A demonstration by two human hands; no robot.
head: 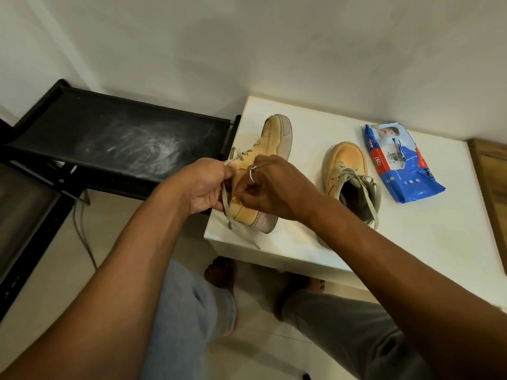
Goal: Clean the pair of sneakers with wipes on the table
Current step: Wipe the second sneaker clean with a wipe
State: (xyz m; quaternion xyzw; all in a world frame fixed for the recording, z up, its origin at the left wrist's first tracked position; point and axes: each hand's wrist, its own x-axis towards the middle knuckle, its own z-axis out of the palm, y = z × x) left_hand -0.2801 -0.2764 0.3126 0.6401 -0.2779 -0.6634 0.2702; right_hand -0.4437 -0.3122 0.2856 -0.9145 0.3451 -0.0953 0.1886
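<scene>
Lying at the table [411, 242] edge, one sneaker [274, 133] is held by laces [225, 198] pinched in left hand [204, 185] and right hand [270, 187]; wiping is judged unstarted, the pack [397, 163] untouched beside the other sneaker [345, 163].

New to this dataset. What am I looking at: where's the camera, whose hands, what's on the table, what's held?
No robot here: a person works bare-handed. The single picture comes from a wide-angle camera on their head, looking down. The left hand pinches a lace of a tan sneaker turned on its side at the left edge of the white table; the right hand, wearing a ring, grips that sneaker at its lacing. A second sneaker stands upright further right, untouched, with a blue wipes pack lying beside it. No wipe is in either hand. A black rack stands left of the table.
</scene>
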